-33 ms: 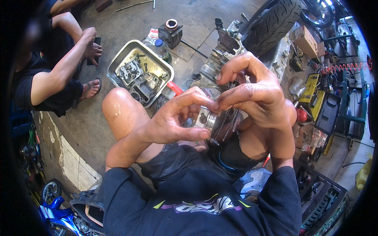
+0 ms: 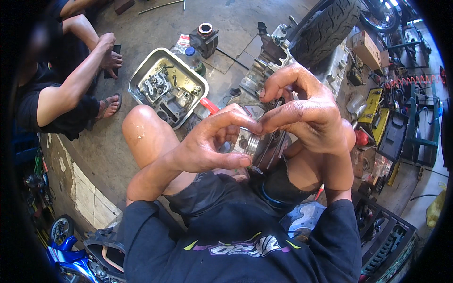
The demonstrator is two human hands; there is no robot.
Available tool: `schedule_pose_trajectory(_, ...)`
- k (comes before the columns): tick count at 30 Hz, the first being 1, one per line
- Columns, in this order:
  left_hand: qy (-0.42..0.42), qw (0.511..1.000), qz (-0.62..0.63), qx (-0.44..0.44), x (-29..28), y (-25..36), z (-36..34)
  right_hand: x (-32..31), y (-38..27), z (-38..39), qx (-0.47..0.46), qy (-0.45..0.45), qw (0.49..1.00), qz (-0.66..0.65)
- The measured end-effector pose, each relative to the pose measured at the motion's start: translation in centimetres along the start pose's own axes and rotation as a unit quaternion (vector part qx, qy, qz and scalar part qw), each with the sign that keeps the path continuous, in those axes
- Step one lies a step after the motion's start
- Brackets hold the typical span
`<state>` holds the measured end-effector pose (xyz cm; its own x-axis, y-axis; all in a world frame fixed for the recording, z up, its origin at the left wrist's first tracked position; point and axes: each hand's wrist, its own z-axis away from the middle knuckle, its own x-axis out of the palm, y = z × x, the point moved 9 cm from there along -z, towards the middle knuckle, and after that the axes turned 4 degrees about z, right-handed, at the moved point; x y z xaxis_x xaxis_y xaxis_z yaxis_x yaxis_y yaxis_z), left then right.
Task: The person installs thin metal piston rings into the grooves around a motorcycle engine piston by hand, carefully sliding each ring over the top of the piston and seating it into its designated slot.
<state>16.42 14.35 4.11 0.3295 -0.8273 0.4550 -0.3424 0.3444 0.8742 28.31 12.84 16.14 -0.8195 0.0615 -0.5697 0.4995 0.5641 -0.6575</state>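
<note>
Between the thumb and fingers of my left hand (image 2: pixel 207 141) is a silvery metal piston (image 2: pixel 246 142), tilted, with grooves around its edge and a dark hole in its side. My right hand (image 2: pixel 302 108) is curled close against it. Its lower fingertip meets my left index fingertip at the piston's upper edge, while another bent finger stands apart above. Whether a thin ring lies under these fingertips, I cannot tell. Just behind the piston, between my knees, are engine parts with thin metal rods (image 2: pixel 278 153), partly covered by my hands.
Left ahead, a metal tray (image 2: pixel 204 87) holds engine parts and bolts. A red handle (image 2: pixel 209 105) lies beside it. Engine castings (image 2: pixel 257 80) and a tyre (image 2: pixel 325 33) stand ahead right. A yellow toolbox (image 2: pixel 373 111) sits at right. Another person (image 2: pixel 71 94) sits at left holding a dark object.
</note>
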Motion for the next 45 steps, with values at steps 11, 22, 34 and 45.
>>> schedule_pose_trajectory(11, 0.032, 0.996, -0.082, 0.028, -1.0, 0.4, 0.0, 0.1, 0.0, 0.1, 0.022, 0.004, 0.999, 0.05)
schedule_pose_trajectory(22, 0.063, 0.986, -0.142, 0.067, -1.5, 1.3, 0.0, 0.5, -0.4, -0.1, 0.009, -0.001, 0.999, 0.051)
schedule_pose_trajectory(34, 0.094, 0.979, -0.169, 0.062, -1.5, 1.8, -0.1, 0.2, 0.7, 0.2, 0.029, -0.032, 0.998, 0.037)
schedule_pose_trajectory(45, 0.119, 0.963, -0.237, 0.037, -1.6, 2.1, 0.1, 0.1, 0.7, 0.1, 0.02, -0.037, 0.998, 0.054)
